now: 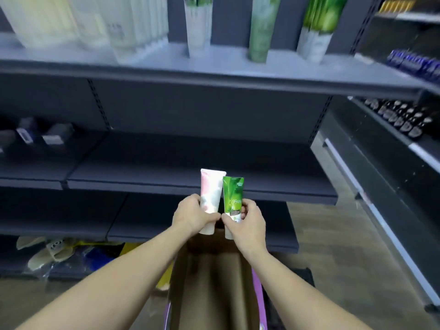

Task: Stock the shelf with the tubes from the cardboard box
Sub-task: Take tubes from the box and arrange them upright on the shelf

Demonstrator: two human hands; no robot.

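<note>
My left hand (192,216) grips a pink-and-white tube (210,194), held upright with its cap down. Beside it, my right hand (247,222) holds a green tube (232,198), also upright. The two tubes touch side by side above the open cardboard box (209,289), which sits below my arms. The box's inside looks brown and I see no tubes in it. The upper shelf (214,67) carries standing tubes: a white one (197,27), a pale green one (262,32) and a bright green one (319,27).
Rows of cream and white tubes (95,25) fill the upper shelf's left. Dark shelves (166,170) lie behind my hands. Small dark boxes (42,136) sit at the far left. Another shelving unit (392,120) with small dark items stands on the right. Slippers (47,253) lie under the bottom shelf.
</note>
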